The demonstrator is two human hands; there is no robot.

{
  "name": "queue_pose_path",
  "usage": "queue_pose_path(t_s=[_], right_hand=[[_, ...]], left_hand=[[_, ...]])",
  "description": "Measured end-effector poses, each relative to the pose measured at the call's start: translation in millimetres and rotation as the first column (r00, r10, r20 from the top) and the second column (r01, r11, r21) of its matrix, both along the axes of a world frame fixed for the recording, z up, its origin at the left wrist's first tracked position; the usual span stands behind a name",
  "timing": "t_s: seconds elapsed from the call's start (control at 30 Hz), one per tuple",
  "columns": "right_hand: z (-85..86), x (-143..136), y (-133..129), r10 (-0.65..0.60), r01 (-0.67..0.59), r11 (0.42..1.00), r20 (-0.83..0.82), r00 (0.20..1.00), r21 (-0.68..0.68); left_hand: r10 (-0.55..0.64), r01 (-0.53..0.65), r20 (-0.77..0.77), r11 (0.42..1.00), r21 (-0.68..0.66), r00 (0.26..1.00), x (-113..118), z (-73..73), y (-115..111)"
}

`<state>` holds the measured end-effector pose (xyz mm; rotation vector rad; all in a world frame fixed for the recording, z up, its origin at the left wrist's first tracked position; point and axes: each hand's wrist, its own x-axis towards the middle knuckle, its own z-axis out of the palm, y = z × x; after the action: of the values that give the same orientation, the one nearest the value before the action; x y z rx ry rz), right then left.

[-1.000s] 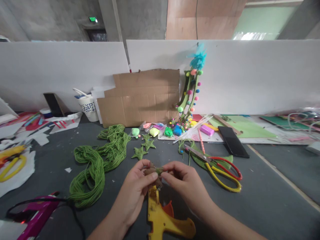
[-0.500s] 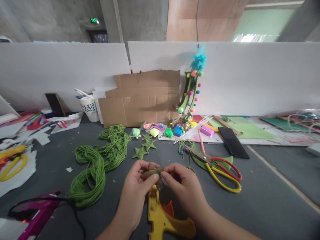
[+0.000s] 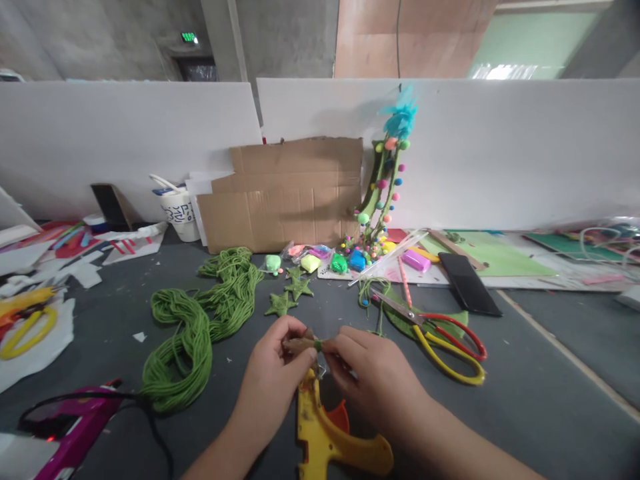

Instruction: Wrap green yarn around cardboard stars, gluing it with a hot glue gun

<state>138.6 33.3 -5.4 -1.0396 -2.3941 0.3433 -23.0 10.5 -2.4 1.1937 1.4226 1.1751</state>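
Between my two hands is a small brown cardboard star (image 3: 299, 345) with green yarn round part of it. My left hand (image 3: 267, 383) pinches it between thumb and fingers. My right hand (image 3: 377, 373) has its fingers curled closed at the star's right side, at the green yarn; the strand itself is too small to follow. Just below them lies a yellow glue gun (image 3: 320, 433) with an orange trigger. Beyond my hands are green yarn-wrapped stars (image 3: 280, 305). A skein of green yarn (image 3: 183, 360) lies to the left.
Scissors (image 3: 425, 327) and a black phone (image 3: 470, 283) are on the right. A magenta glue gun (image 3: 83, 427) with a black cord is at the lower left. Cardboard (image 3: 285, 200) and a pompom-decorated piece (image 3: 375, 187) stand behind, near a white cup (image 3: 180, 213).
My right hand has rolled over, its back now more in view and its fingers curled further under. The star has tilted and shows less of its face.
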Motion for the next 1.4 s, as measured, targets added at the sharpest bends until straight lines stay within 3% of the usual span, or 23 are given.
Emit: queue_pose_path(t_s=[0.1,0.2,0.33,0.4,0.47,0.57,0.63,0.7,0.73,0.77,0.9,0.97,1.1,1.3,1.4], right_hand=[[7.9,4.8,2.0,0.052,-0.062,0.992,0.088,0.995,0.108],[15.4,8.8,4.8,0.069,-0.078,0.993,0.11,0.992,0.085],[23.4,13.6,11.1,0.067,-0.069,0.987,-0.022,0.998,-0.146],[25.0,15.2,14.9,0.028,-0.074,0.939,-0.141,0.99,-0.337],[23.8,15.4,18.0,-0.031,-0.12,0.834,-0.263,0.964,-0.538],[17.2,12.7,19.5,-0.196,-0.254,0.59,-0.441,0.876,-0.767],[11.7,9.2,18.0,-0.34,-0.353,0.41,-0.5,0.796,-0.841],[7.2,5.2,15.2,-0.447,-0.418,0.31,-0.519,0.729,-0.854],[5.7,3.2,13.7,-0.477,-0.421,0.308,-0.522,0.707,-0.853],[4.6,1.2,12.2,-0.493,-0.4,0.343,-0.525,0.694,-0.85],[2.8,-5.3,6.2,-0.456,-0.169,0.627,-0.534,0.712,-0.76],[2.1,-7.6,3.2,-0.434,-0.087,0.705,-0.525,0.732,-0.704],[0.8,-10.8,-1.7,-0.421,-0.036,0.731,-0.492,0.762,-0.681],[0.1,-11.9,-2.5,-0.39,0.027,0.767,-0.433,0.813,-0.641],[-2.2,-9.8,-2.0,-0.275,0.069,0.869,-0.364,0.89,-0.489]], left_hand=[[-0.049,0.049,0.01,0.999,-0.006,0.999,-1.5,-0.3,0.3],[-0.095,0.096,0.031,0.995,-0.035,0.995,-2.1,1.2,-0.4],[-0.151,0.163,0.114,0.981,-0.109,0.982,-3.7,3.9,-1.5],[-0.178,0.201,0.175,0.972,-0.123,0.968,-4.6,4.5,-1.5],[-0.194,0.231,0.254,0.965,-0.123,0.948,-4.8,4.9,-1.5],[-0.187,0.245,0.376,0.963,-0.112,0.908,-2.6,5.5,-2.2],[-0.171,0.229,0.421,0.969,-0.089,0.891,0.0,5.7,-3.0],[-0.139,0.192,0.455,0.979,-0.071,0.88,2.5,5.2,-3.6],[-0.115,0.17,0.478,0.983,-0.073,0.871,3.5,4.6,-3.8],[-0.085,0.148,0.506,0.985,-0.085,0.858,4.2,3.8,-4.0],[-0.003,0.119,0.612,0.982,-0.149,0.791,5.3,0.6,-4.6],[0.004,0.118,0.624,0.981,-0.155,0.781,5.6,0.6,-5.5],[0.034,0.057,0.545,0.987,-0.149,0.838,8.0,3.2,-8.1],[0.032,-0.028,0.356,0.999,-0.014,0.934,8.9,-0.8,-8.7],[0.058,-0.06,0.321,0.998,-0.003,0.945,7.6,-3.4,-8.2]])
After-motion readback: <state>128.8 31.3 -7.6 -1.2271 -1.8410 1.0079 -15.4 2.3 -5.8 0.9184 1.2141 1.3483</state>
